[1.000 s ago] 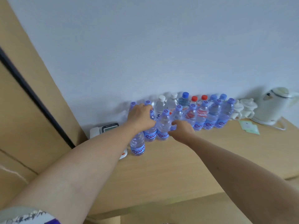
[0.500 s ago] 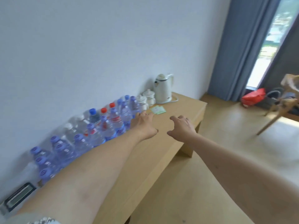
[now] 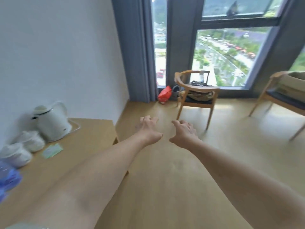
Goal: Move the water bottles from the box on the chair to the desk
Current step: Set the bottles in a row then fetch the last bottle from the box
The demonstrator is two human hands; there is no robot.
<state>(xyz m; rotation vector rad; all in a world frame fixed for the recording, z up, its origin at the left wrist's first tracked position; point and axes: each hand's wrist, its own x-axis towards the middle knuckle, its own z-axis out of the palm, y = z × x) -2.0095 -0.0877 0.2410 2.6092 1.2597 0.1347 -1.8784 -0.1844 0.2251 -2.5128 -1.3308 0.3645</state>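
Both arms reach forward over the floor, away from the wooden desk [image 3: 92, 129] at the left. My left hand [image 3: 149, 129] and my right hand [image 3: 184, 133] hang side by side with loosely curled fingers and hold nothing. Only a blurred blue edge of the water bottles [image 3: 8, 179] shows at the far left on the desk. A cardboard box [image 3: 292, 85] sits on a wooden chair [image 3: 270, 96] at the far right, partly cut off by the frame edge.
A white kettle [image 3: 51, 124], two white lidded cups [image 3: 24, 146] and a green card [image 3: 52, 151] stand on the desk. A second chair [image 3: 196, 96] holding a bag stands by the window, a red bag [image 3: 164, 95] beside it on the floor.
The view has swung right from the bottle rows on the desk to the room and chairs. Both hands have left the bottles and now hang empty over the floor.
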